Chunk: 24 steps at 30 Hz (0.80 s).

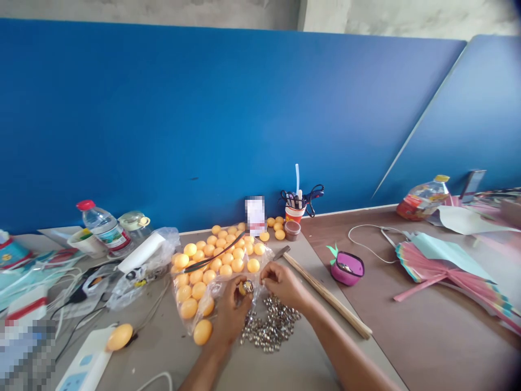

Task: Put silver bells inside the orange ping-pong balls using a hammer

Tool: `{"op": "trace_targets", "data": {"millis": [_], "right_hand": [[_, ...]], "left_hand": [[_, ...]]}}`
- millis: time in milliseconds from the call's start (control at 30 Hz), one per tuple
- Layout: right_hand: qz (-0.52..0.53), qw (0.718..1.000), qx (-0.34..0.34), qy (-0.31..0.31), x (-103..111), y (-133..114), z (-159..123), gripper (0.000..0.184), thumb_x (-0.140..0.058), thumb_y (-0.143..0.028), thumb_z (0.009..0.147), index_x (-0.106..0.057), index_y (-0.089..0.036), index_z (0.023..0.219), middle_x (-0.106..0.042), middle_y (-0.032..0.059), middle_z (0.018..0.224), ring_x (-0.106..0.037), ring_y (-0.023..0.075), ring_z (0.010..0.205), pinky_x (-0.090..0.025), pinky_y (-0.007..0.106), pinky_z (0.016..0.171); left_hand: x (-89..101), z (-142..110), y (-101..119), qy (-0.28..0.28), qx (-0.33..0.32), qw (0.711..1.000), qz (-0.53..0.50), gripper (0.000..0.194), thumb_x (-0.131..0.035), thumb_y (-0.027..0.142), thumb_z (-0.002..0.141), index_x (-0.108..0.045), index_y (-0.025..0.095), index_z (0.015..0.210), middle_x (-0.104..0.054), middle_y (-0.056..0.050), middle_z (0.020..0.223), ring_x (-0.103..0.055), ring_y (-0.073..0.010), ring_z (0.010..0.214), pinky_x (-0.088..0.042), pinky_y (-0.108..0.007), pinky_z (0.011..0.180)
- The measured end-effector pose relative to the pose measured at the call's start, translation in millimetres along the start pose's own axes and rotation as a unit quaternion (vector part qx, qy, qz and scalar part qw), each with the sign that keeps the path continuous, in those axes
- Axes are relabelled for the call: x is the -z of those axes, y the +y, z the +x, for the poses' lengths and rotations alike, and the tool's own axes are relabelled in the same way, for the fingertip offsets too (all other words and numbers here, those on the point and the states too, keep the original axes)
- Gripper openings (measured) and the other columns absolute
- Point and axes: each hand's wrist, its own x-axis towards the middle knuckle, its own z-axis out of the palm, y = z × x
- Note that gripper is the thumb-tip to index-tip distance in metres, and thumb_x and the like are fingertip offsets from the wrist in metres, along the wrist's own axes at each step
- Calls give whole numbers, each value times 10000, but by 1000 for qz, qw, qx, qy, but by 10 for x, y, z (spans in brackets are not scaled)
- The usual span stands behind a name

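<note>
My left hand is closed around a small orange ball whose visible side is partly covered with shiny silver pieces. Just to its right, my right hand is pinched; whatever sits between its fingertips is too small to make out. Below and between the hands lies a heap of shiny silver beads on the grey table. Many plain orange balls rest on a clear plastic bag behind and left of my left hand, with a dark strap across them. One loose ball lies beside my left wrist.
Right of my right hand are a wooden-handled hammer and a purple pouch. A cup of tools and a small brown jar stand by the blue partition. Bottles, cables and a power strip crowd the left; a pink fan lies right.
</note>
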Motion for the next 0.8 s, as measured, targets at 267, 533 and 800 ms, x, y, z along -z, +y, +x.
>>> {"op": "trace_targets", "data": {"millis": [267,533,800], "right_hand": [[214,972,-94,-30,-111,-28,22,159,-638,-320,659,-580,-171,659,-483,-70,513,-333,54,417,-226,218,443],[280,943,-172,-44,-91,-11,7,186,-680,-247,545,-616,-163,698,-607,-36,566,-432,68,416,-292,224,468],[190,970,-150,-27,-213,-1,-13,56,-574,-131,621,-615,-155,651,-489,-69,494,-373,63,454,-248,212,481]], "left_hand": [[15,-15,-32,-41,-11,999,13,349,-627,226,729,-623,209,1078,-681,-67,1079,-635,-250,1008,-497,-407,902],[31,-20,17,-69,-27,996,49,337,-592,206,763,-594,205,1100,-648,-76,1110,-607,-246,1034,-478,-413,924],[16,-38,-21,-55,-35,996,56,402,-612,221,755,-569,201,1155,-635,-86,1163,-594,-256,1096,-468,-432,958]]}}
